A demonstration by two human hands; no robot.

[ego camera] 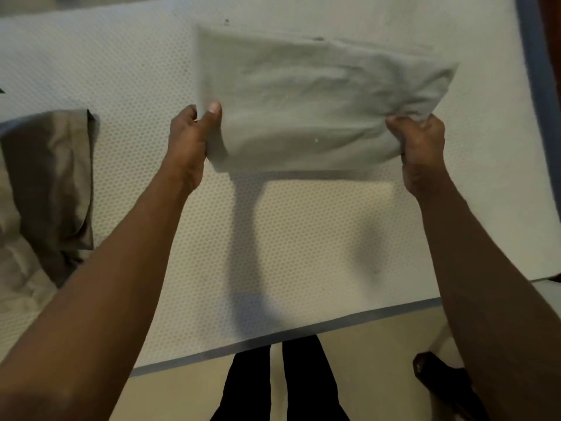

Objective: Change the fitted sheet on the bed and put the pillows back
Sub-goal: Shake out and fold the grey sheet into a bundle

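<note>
While both hands hold it, folded sheet (318, 104) looks pale green.

sheet (318, 101) pale sage | mattress (303, 223) white, honeycomb-dotted (blue-grey edging (531, 56)) | pillow (51, 177) taupe | trousers (249, 384) black

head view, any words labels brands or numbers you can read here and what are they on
None can be read.
The folded sheet, blurred, gripped by the left hand and right hand, shows no print; a pale speck on it is too small to tell.
The mattress and pillow show no label.
</note>
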